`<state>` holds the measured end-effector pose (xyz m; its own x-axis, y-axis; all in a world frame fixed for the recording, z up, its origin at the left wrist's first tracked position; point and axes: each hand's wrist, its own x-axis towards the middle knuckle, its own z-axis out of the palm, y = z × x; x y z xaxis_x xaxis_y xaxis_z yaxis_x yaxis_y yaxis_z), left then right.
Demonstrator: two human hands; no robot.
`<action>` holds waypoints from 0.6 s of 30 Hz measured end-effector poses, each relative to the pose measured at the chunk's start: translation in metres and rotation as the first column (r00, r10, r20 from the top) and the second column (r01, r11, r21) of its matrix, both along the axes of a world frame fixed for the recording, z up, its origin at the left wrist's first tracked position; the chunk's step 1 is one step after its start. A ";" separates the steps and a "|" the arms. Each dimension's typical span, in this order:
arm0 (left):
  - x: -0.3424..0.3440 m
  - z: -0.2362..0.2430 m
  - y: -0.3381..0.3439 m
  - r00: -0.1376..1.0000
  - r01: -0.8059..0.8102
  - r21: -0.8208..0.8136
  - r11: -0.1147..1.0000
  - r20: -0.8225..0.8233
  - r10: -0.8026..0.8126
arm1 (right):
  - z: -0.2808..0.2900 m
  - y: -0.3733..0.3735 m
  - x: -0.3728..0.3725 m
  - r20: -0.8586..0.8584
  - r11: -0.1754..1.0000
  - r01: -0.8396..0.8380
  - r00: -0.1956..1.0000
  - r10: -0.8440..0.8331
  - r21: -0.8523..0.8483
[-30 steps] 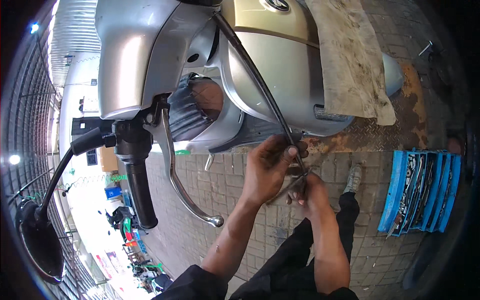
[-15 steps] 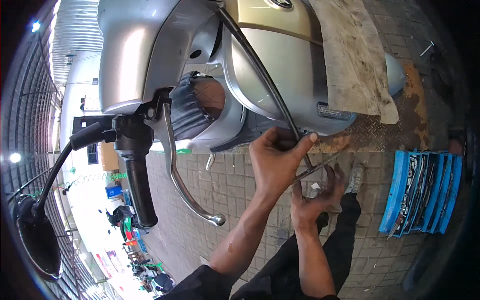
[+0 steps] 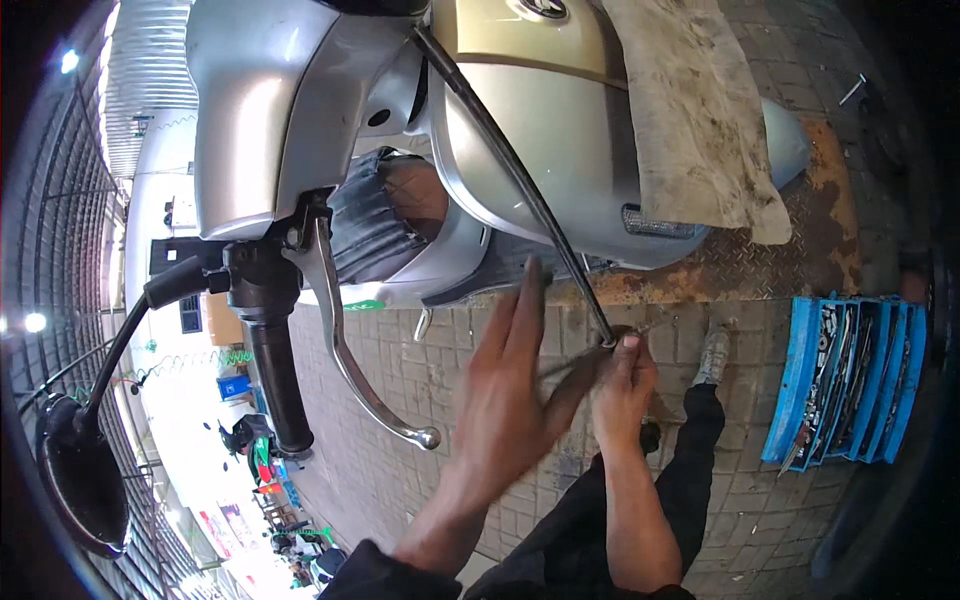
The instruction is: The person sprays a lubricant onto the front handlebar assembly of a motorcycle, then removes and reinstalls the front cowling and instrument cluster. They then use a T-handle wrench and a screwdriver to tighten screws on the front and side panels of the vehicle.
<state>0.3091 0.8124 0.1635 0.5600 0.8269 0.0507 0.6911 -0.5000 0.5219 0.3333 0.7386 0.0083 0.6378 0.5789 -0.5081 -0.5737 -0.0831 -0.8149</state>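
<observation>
While my right hand [image 3: 622, 395] works off to the right of the silver lever [image 3: 335, 320], its thumb and fingertips are clamped on the near end of a black rod [image 3: 530, 192]. That rod slants from the upper right of the lever, well apart from it, down to my pinch. Between the lever and my right hand I have my left hand [image 3: 500, 410], blurred, its fingers held straight and the thumb stretched away from them; I can't tell whether that thumb touches anything. Just left of the lever is the black handle [image 3: 282, 390], and farther left of it the mirror [image 3: 85, 480]. Up and to the right of the lever are the scooter's silver panel [image 3: 545, 130] and a stained cloth [image 3: 705, 130] draped over it. Far right of the lever sits a blue toolbox [image 3: 785, 390] filled with metal tools.
</observation>
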 end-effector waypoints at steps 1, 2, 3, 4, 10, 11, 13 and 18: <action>-0.005 0.024 -0.012 0.992 0.092 0.124 0.988 -0.103 -0.079 | -0.010 0.005 -0.002 -0.118 1.000 0.012 0.993 -0.012 -0.001; -0.021 0.047 -0.027 0.978 0.181 0.164 0.970 -0.134 -0.160 | -0.018 0.007 -0.004 -0.238 1.000 0.019 0.971 -0.020 -0.007; -0.042 0.059 -0.029 0.986 0.157 0.306 0.939 -0.102 -0.132 | -0.021 0.005 -0.007 -0.318 0.998 0.004 0.948 0.019 0.071; -0.061 0.070 -0.031 0.993 0.119 0.439 0.891 -0.070 -0.099 | -0.024 0.004 -0.009 -0.393 0.989 -0.002 0.918 0.061 0.149; -0.091 0.073 0.028 0.815 0.038 0.805 0.592 -0.367 0.447 | -0.009 0.005 -0.033 -0.562 0.924 0.075 0.811 0.163 0.376; -0.099 0.071 0.031 0.838 -0.071 0.775 0.627 -0.295 0.459 | -0.010 0.000 -0.036 -0.586 0.913 0.083 0.789 0.184 0.399; -0.109 0.071 0.035 0.857 -0.122 0.746 0.655 -0.253 0.448 | -0.011 -0.011 -0.041 -0.511 0.912 -0.044 0.817 0.267 0.408; -0.140 0.052 0.063 0.951 -0.294 0.525 0.799 0.072 0.302 | 0.015 -0.014 -0.077 -0.432 0.856 -0.095 0.832 0.348 0.508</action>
<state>0.1687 0.8757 0.2151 0.2944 0.8033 0.5178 0.8564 -0.4622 0.2301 0.2564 0.7245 0.0229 0.1985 0.9117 -0.3599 -0.9147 0.0405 -0.4020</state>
